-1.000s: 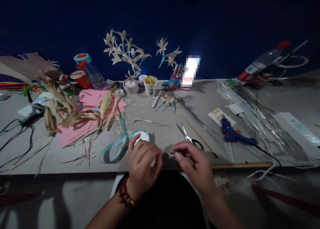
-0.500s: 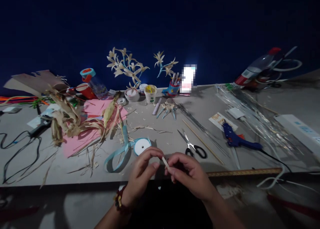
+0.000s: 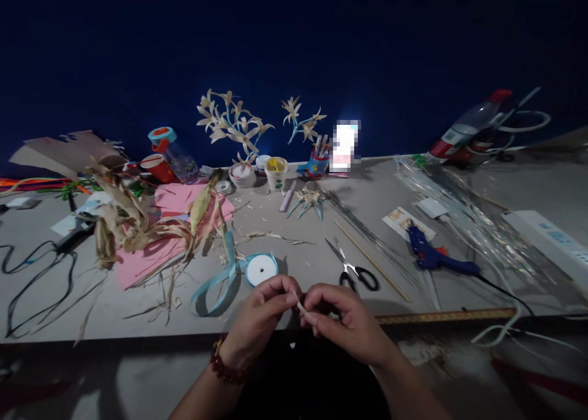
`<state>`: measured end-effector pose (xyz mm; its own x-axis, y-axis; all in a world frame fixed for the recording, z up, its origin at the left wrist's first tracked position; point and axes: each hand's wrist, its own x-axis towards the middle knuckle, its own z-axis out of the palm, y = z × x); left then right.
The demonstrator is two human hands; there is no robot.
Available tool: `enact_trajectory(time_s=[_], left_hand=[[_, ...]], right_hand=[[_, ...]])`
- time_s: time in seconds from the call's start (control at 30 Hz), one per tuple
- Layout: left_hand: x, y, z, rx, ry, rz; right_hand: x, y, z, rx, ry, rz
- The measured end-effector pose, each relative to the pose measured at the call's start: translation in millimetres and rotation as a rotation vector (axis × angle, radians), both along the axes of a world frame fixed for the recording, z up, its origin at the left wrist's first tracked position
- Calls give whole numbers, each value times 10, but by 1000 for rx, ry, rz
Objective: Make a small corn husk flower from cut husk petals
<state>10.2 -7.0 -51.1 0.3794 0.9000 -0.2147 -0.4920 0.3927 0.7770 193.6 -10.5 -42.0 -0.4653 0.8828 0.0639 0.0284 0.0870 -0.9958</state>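
Pinching a short pale strip (image 3: 301,307) between both sets of fingertips, you hold it just off the near edge of the desk (image 3: 303,251), over your dark lap. Your left hand (image 3: 261,313), the one with the bead bracelet (image 3: 225,366) at the wrist, closes thumb and forefinger on the strip's upper end. Your right hand (image 3: 345,322) grips the lower end with its fingers curled in tight. Only a little of the strip shows between the two hands. Its long axis runs on a slant, the far end pointing up and to your left toward the ribbon spool (image 3: 261,269), the near end pointing down and to your right into the right hand's fingers. How much of it lies hidden inside either grip you cannot tell.

The spool lies flat on the desk just beyond your left hand, with light blue ribbon trailing off to the left. The scissors (image 3: 353,268) lie just beyond your right hand, blades pointing away from you. A ruler (image 3: 448,315) lies along the desk's near edge to your right, and the blue glue gun (image 3: 434,258) rests farther right. Dried husks (image 3: 124,221) sprawl over pink paper (image 3: 147,248) well to your left.
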Motion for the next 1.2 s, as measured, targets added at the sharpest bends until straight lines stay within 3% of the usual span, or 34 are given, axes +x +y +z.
enact_trajectory(time_s=[0.3, 0.47, 0.7, 0.83, 0.93, 1.03, 1.2], left_hand=[[0, -11, -8, -33, 37, 59], [12, -35, -45, -31, 3, 46], [-7, -34, -134, -41, -84, -16], [-58, -42, -142, -7, 18, 31], [-139, -88, -203, 207, 287, 172], [-262, -154, -335, 560, 609, 367], [-417, -217, -577, 966, 954, 530]], right_hand=[[-24, -3, -16, -10, -9, -46], [-38, 11, -30, 62, -54, -77], [29, 4, -61, 129, -108, -19], [184, 76, -71, 164, -155, 18], [376, 288, -67, 227, -234, -17], [546, 625, -66, 317, -401, -54], [554, 1229, -82, 483, -688, -24]])
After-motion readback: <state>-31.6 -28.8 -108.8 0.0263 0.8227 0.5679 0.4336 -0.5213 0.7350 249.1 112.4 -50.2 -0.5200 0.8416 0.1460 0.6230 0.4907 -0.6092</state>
